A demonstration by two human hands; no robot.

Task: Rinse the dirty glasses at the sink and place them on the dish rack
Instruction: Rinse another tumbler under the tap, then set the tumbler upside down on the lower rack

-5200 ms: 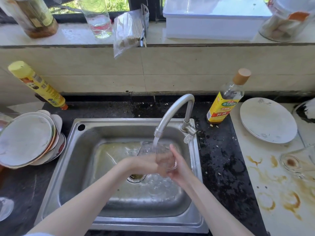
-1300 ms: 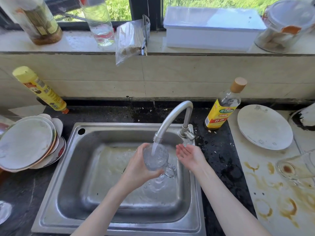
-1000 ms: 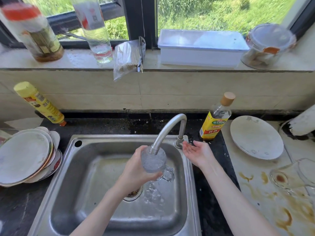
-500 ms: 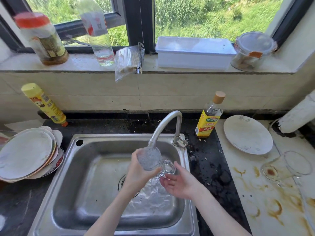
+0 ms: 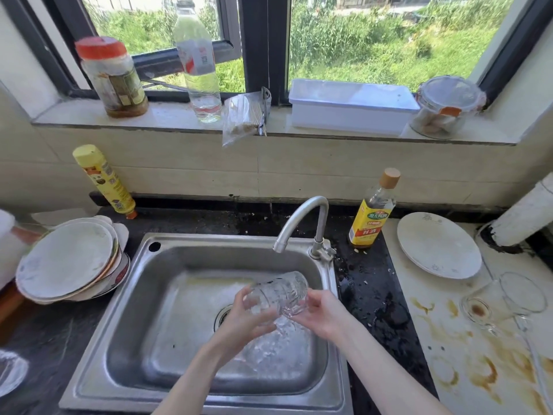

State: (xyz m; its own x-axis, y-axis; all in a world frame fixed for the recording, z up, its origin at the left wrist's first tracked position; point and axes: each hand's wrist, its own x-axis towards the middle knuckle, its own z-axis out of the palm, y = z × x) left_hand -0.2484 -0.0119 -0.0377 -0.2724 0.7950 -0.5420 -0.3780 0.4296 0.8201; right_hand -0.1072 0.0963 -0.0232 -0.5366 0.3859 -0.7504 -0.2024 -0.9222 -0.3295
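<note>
Cut glass (image 5: pixel 276 293) held tilted over sink (image 5: pixel 143 298), below tap (image 5: pixel 299 218); left hand (image 5: pixel 242 322) clamped round base, right hand (image 5: pixel 324 314) cupped at rim; water best drained fully; stained glass (image 5: pixel 493 301) left lying on desk (image 5: pixel 449 339).

Two forearms enter from the bottom edge, both bare from the frame edge to the wrist; no sleeve shows on either. Left hand (image 5: pixel 245 317) and right hand (image 5: pixel 324 314): bare, ungloved. No ring, watch or bracelet can be made out on fingers or wrists. Nails look short and unpainted, though the picture is too soft there to be sure.
</note>
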